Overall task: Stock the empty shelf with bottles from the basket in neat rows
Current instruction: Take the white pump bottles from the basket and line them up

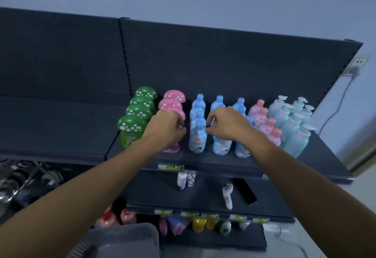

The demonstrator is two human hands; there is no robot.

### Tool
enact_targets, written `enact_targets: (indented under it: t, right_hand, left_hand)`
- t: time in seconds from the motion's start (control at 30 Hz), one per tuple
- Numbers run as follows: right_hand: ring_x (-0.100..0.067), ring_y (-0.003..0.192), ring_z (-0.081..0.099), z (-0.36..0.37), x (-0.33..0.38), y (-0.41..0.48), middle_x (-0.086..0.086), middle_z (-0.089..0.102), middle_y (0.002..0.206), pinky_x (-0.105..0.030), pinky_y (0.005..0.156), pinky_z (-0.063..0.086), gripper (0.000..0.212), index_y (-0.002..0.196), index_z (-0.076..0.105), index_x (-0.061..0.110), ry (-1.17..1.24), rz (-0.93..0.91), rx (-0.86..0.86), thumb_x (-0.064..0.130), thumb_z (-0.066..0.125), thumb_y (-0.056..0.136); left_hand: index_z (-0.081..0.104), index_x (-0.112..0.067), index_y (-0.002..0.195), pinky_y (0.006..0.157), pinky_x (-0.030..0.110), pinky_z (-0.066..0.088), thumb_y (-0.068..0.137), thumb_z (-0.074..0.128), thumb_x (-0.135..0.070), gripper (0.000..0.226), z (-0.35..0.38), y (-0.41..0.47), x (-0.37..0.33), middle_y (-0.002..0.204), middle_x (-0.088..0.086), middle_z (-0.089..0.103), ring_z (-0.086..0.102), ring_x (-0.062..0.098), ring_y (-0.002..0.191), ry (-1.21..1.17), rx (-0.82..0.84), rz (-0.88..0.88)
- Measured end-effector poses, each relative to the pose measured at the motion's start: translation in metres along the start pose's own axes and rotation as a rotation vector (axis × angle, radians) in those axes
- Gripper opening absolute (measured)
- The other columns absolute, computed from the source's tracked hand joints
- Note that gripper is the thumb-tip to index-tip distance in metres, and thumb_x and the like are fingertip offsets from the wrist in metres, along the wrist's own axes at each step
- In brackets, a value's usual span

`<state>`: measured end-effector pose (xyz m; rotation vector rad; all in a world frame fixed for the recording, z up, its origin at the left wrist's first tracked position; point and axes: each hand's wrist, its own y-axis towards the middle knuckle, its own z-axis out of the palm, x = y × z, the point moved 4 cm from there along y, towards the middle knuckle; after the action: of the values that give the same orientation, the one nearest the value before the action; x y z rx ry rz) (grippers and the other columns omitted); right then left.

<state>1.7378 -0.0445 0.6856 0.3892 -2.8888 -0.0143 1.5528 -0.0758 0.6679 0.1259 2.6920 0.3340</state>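
Note:
The dark top shelf (317, 156) carries front-to-back rows of bottles: green mushroom-cap bottles (133, 127), pink mushroom-cap bottles (173, 101), three rows of blue bottles (197, 137), pink bottles (268, 127) and pale blue pump bottles (295, 135). My left hand (165, 129) is curled over the cap of the front pink mushroom-cap bottle (173, 148), whose base shows below my wrist. My right hand (227, 125) is curled over the top of the front bottle (221, 145) in the middle blue row, hiding its cap. The grey basket (126, 239) sits at the bottom edge.
The left half of the top shelf (57, 127) holds nothing. Lower shelves carry a few white bottles (185, 180), a white handled item (227, 195), a black box (245, 191) and mixed coloured bottles (199, 225). A metal rack (24, 180) is at lower left; a wall socket (358, 64) with cable at right.

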Motion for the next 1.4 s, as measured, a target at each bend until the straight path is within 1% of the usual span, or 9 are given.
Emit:
enact_targets:
  t: [0.1,0.37,0.47,0.67,0.83,0.93,1.07,1.2,1.4]
  right_hand:
    - [-0.017,0.088,0.066,0.029,0.033,-0.018,0.005,0.07,0.091,-0.038,0.078,0.057,0.02,0.097,0.071,0.03,0.023,-0.009,0.044,0.035,0.073,0.078]
    - [-0.019,0.094,0.063,0.118,0.087,-0.048,0.003,0.07,0.095,-0.039,0.08,0.056,0.024,0.107,0.07,0.023,0.05,-0.053,0.197,0.03,0.07,0.084]
    - [-0.02,0.098,0.063,0.171,0.097,-0.062,0.005,0.069,0.099,-0.034,0.079,0.053,0.026,0.11,0.069,0.024,0.043,-0.03,0.315,0.03,0.07,0.085]
    - [-0.032,0.1,0.065,0.287,0.108,-0.103,-0.006,0.069,0.109,-0.04,0.084,0.056,0.026,0.109,0.069,0.028,0.065,0.047,0.497,0.028,0.068,0.084]
    - [-0.033,0.107,0.064,0.388,0.12,-0.139,-0.01,0.068,0.117,-0.041,0.086,0.056,0.033,0.119,0.066,0.022,0.084,0.039,0.657,0.025,0.067,0.086]
    - [-0.034,0.108,0.062,0.444,0.127,-0.16,-0.011,0.065,0.119,-0.039,0.087,0.054,0.032,0.12,0.064,0.019,0.074,0.031,0.745,0.023,0.064,0.089]
    - [-0.034,0.101,0.065,0.501,0.135,-0.185,-0.012,0.067,0.111,-0.036,0.078,0.051,0.023,0.11,0.064,0.014,0.024,-0.001,0.841,0.019,0.067,0.088]
    - [-0.035,0.106,0.066,0.539,0.143,-0.205,-0.013,0.066,0.115,-0.039,0.084,0.053,0.029,0.116,0.068,0.012,-0.058,-0.071,0.928,0.01,0.066,0.087]
    - [-0.036,0.106,0.065,0.559,0.148,-0.215,-0.013,0.063,0.112,-0.042,0.085,0.054,0.027,0.113,0.067,0.011,-0.114,-0.138,0.944,0.008,0.063,0.086]
  left_hand:
    - [0.078,-0.02,0.089,0.076,0.04,0.058,0.083,0.066,-0.029,0.017,0.0,-0.031,0.035,0.088,0.007,0.076,0.07,0.03,0.086,-0.025,0.067,-0.027]
    - [0.075,-0.025,0.102,0.086,0.043,0.057,0.086,0.063,-0.03,0.02,0.04,-0.105,0.126,0.1,0.004,0.075,0.067,0.03,0.101,-0.032,0.225,-0.173]
    - [0.074,-0.029,0.101,0.088,0.043,0.057,0.086,0.06,-0.03,0.021,0.075,-0.138,0.16,0.104,0.003,0.073,0.067,0.03,0.101,-0.045,0.328,-0.266]
    - [0.073,-0.021,0.101,0.085,0.043,0.056,0.086,0.061,-0.023,0.019,0.162,-0.218,0.217,0.102,0.009,0.074,0.067,0.035,0.1,-0.057,0.519,-0.356]
    - [0.07,-0.025,0.111,0.094,0.04,0.053,0.088,0.064,-0.025,0.024,0.238,-0.287,0.251,0.117,0.006,0.071,0.064,0.029,0.111,-0.086,0.707,-0.456]
    - [0.071,-0.027,0.115,0.096,0.043,0.053,0.088,0.063,-0.023,0.028,0.273,-0.316,0.267,0.119,0.006,0.071,0.065,0.031,0.111,-0.078,0.792,-0.475]
    - [0.068,-0.022,0.122,0.098,0.044,0.053,0.087,0.061,-0.018,0.036,0.307,-0.346,0.282,0.122,0.01,0.07,0.064,0.034,0.114,-0.018,0.93,-0.414]
    - [0.069,-0.022,0.123,0.098,0.044,0.054,0.089,0.064,-0.017,0.035,0.328,-0.371,0.289,0.123,0.01,0.065,0.064,0.035,0.115,-0.008,1.02,-0.387]
    - [0.071,-0.011,0.116,0.09,0.042,0.056,0.087,0.065,-0.016,0.031,0.338,-0.382,0.294,0.117,0.013,0.063,0.066,0.037,0.107,-0.051,0.988,-0.388]
